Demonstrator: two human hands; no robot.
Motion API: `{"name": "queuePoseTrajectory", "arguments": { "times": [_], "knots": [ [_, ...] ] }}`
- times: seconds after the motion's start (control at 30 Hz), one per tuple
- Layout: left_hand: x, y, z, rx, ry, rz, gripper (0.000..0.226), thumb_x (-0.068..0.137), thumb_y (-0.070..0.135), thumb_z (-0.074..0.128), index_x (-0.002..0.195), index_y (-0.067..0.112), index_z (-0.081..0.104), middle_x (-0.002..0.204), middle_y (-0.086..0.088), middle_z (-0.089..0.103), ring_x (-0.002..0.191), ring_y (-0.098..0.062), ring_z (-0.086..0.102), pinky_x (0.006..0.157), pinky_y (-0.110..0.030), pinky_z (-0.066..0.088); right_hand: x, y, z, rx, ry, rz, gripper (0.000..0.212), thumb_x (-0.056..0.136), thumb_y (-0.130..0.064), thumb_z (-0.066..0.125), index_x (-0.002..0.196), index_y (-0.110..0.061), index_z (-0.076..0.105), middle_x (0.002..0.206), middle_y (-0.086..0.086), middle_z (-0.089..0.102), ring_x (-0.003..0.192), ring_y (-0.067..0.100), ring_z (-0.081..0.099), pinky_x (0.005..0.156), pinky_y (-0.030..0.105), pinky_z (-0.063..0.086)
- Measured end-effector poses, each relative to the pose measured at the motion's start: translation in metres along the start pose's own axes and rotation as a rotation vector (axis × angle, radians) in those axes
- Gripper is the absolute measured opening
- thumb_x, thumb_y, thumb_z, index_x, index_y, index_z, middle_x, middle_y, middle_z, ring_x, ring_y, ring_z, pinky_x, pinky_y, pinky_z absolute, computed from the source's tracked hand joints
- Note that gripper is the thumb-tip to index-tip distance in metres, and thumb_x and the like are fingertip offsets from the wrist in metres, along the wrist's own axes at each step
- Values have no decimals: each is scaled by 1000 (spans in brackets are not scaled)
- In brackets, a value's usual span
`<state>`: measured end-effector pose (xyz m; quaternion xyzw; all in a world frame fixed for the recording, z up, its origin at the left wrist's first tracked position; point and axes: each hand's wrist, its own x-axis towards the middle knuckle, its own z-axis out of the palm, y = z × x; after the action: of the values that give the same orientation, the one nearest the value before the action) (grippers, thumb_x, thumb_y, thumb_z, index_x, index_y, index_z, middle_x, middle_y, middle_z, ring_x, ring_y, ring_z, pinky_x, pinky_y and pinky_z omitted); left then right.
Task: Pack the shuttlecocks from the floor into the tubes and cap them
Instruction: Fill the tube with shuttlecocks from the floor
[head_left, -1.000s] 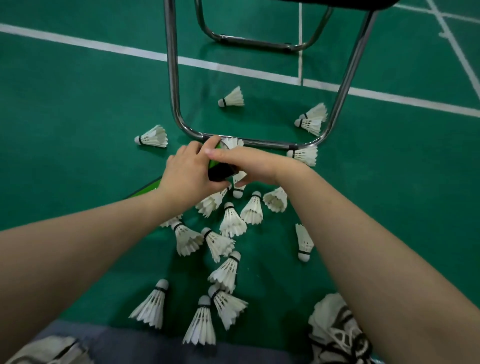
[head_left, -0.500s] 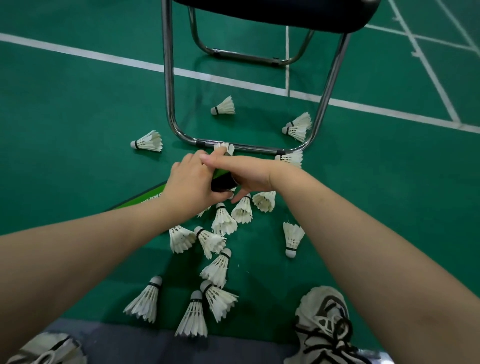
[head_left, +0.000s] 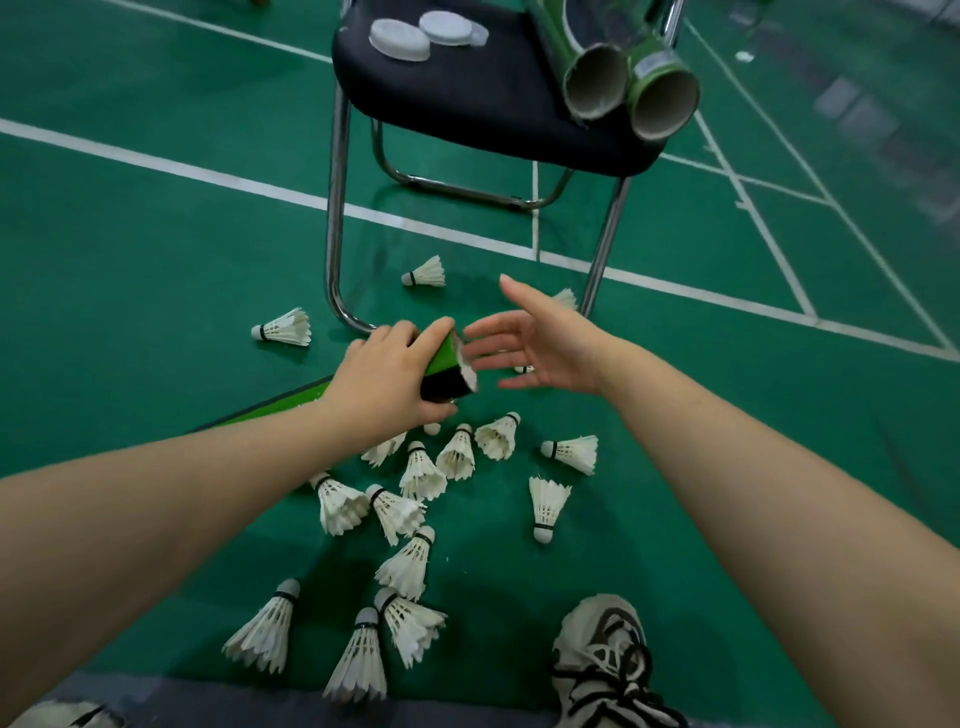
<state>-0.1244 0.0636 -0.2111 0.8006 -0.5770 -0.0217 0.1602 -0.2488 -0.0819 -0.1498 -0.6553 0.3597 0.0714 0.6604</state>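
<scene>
Tube (head_left: 445, 370): uncapped, gripped near its mouth by left hand (head_left: 387, 374).
Right hand (head_left: 540, 348): empty, fingers spread, just beside that mouth.
Shuttlecocks (head_left: 457, 452): loose on floor beneath both hands.
Risk: any contents sliding out of the low open end; feathers crushed if forced in skirt-first.

roughly seventeen shuttlecocks (head_left: 340, 506), three tubes (head_left: 653, 66), at least two caps (head_left: 399, 40), one chair (head_left: 467, 93).

Black chair (head_left: 467, 104), laced shoe (head_left: 608, 654), green floor (head_left: 156, 249)
</scene>
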Motion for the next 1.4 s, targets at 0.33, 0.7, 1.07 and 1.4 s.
{"name": "queuePoseTrajectory", "arguments": {
  "times": [0.33, 0.7, 1.07, 1.4],
  "knots": [
    [12, 7, -59, -262, 143, -24, 88, 70, 46, 72, 140, 27, 23, 119, -7, 50, 104, -23, 48, 84, -35, 44, -14, -25, 37, -209, 418, -355, 22, 91, -38, 53, 105, -21, 54, 105, -4, 59, 101, 16, 57, 85, 36, 49],
    [6, -34, -99, -291, 258, -171, 80, 68, 40, 76, 132, 20, 32, 111, -6, 58, 88, -20, 51, 70, -29, 40, 16, -65, 90, -138, 364, -476, 20, 91, -20, 49, 110, -23, 44, 106, 1, 62, 86, 16, 61, 76, 39, 55],
    [7, -68, -88, -543, 349, -340, 75, 73, 32, 74, 133, 17, 30, 115, -3, 52, 95, -18, 49, 74, -26, 36, 59, -87, 132, -343, 526, -479, 28, 86, -19, 44, 113, -25, 46, 111, 3, 62, 96, 27, 59, 84, 47, 50],
    [27, -53, -77, -757, 438, -461, 78, 74, 34, 72, 135, 23, 24, 119, -6, 53, 98, -20, 51, 76, -27, 39, 48, -111, 111, -545, 575, -522, 28, 87, -18, 44, 114, -23, 52, 98, -2, 62, 90, 20, 55, 76, 35, 47]
  ]
}}
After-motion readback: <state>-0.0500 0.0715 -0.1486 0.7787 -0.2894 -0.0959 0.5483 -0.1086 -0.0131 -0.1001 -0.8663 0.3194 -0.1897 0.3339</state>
